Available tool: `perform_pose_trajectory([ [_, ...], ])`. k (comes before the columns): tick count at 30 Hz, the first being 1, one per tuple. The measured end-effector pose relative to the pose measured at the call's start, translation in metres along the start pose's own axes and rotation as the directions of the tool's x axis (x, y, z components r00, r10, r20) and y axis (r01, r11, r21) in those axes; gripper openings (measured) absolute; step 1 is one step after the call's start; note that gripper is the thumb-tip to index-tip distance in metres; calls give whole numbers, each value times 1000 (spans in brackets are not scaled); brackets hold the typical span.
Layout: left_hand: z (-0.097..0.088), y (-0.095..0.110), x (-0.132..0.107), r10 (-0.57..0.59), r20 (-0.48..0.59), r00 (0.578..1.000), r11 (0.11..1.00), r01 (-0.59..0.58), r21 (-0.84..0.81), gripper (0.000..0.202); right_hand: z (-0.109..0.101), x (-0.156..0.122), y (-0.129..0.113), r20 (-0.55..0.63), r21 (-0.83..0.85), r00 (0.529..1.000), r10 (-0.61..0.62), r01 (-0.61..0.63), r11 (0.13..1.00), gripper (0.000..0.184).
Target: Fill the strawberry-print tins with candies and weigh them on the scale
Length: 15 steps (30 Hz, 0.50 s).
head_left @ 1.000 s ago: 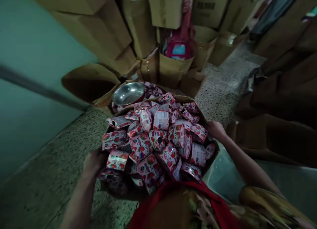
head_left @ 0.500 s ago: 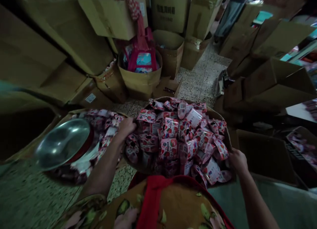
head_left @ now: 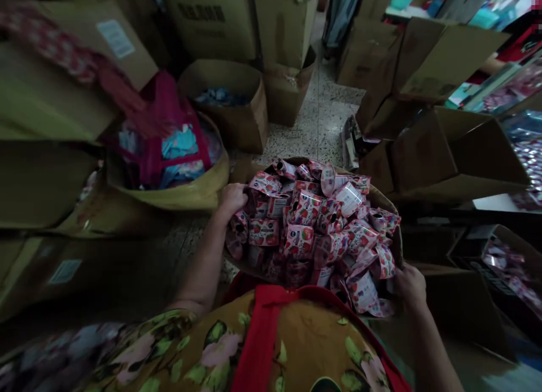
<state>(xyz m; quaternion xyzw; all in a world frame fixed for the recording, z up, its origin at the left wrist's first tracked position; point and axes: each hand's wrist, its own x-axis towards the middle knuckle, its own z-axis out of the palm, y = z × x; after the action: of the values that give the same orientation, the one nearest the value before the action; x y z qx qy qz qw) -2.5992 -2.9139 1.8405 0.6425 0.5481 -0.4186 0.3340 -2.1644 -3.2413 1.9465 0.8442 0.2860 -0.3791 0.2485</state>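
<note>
In front of my body is a cardboard box, heaped with small pink-and-white printed packages that show strawberry pictures. My left hand is closed on the box's left rim. On the opposite side, my right hand grips the right rim low down. The packages rise above the rim and hide most of the box walls. Both forearms reach out past a red apron strap and a floral top.
A round carton with a magenta bag stands at left. Behind it is an open carton of blue items. Cartons crowd the right side. A person's trouser leg shows on the speckled floor at the back.
My view has swung right and forward with the box still between my hands. The metal bowl and the neighbouring box at left have gone out of view. The magenta bag now appears nearer.
</note>
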Motion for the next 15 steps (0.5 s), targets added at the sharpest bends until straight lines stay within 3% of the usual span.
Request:
perform_pose_trajectory([
  [8,24,6,-14,25,-20,999,999,-25,30,49,27,5,23,-28,116,999,45,-42,992,25],
  [12,47,4,-19,-9,33,999,1000,9,1,48,12,18,22,9,21,995,95,-95,995,27],
  [15,65,-1,-18,-101,60,993,995,101,-4,48,3,24,11,21,-67,989,144,-142,988,30],
])
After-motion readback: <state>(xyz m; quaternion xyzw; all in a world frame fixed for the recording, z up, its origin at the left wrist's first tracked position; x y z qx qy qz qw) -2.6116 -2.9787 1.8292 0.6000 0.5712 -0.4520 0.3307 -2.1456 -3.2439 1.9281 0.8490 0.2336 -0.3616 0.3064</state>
